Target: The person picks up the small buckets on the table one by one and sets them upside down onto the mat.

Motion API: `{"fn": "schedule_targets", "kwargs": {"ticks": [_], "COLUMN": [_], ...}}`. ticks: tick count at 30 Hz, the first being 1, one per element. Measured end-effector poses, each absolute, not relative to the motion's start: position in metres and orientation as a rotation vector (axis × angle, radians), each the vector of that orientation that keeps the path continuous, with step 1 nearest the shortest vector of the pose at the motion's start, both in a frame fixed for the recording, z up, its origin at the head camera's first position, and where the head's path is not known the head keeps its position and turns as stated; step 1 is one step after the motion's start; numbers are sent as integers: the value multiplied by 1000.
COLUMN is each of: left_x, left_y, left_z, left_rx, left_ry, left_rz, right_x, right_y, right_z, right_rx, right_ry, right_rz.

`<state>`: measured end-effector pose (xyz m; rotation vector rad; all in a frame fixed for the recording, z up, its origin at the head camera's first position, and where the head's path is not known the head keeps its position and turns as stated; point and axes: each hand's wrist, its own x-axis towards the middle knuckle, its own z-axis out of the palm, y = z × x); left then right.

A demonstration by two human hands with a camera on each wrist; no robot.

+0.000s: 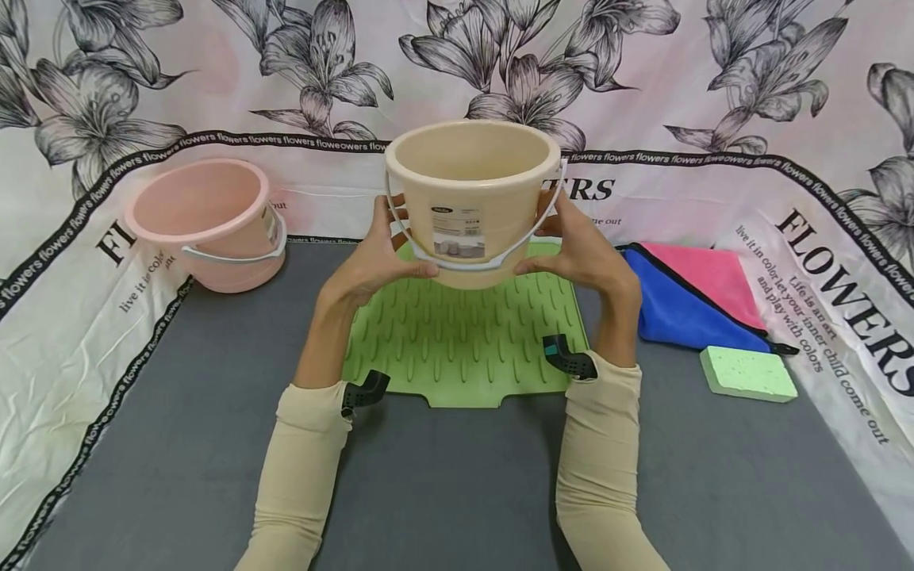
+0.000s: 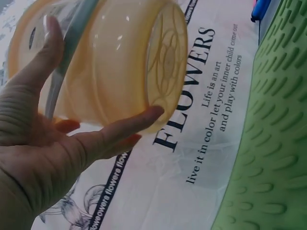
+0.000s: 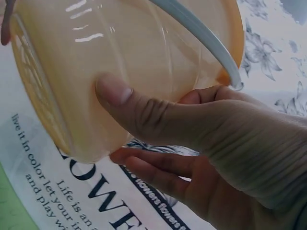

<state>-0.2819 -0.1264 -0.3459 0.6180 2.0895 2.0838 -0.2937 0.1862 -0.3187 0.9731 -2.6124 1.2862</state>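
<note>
While both hands [image 1: 374, 258] [image 1: 587, 247] hold cream bucket [image 1: 473, 214] | green mat [image 1: 464, 341] apparently beneath

Home-like, though the room itself cannot be told: a white-and-pink cloth [image 1: 214, 59] printed with black line-drawn flowers spans the upper frame behind a flat dark-grey surface [image 1: 457, 484], a round pink plastic bucket [image 1: 232, 266] at left, a rectangular pale-green sponge [image 1: 748, 374] at right.

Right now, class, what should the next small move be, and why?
I'd probably lower the cream bucket onto the green mat: the hands grip it from both sides, its opening faces up, and the left wrist view shows its base clear of the mat.
</note>
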Motion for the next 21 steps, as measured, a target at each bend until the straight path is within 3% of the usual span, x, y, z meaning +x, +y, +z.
{"fn": "schedule_targets", "kwargs": {"ticks": [21], "left_x": [-248], "left_y": [-137], "left_z": [-301], "left_rx": [423], "left_ry": [2524], "left_rz": [1544], "right_x": [-279], "right_y": [179], "right_z": [-303], "right_rx": [866], "right_ry": [-2635], "right_rz": [1351]}}
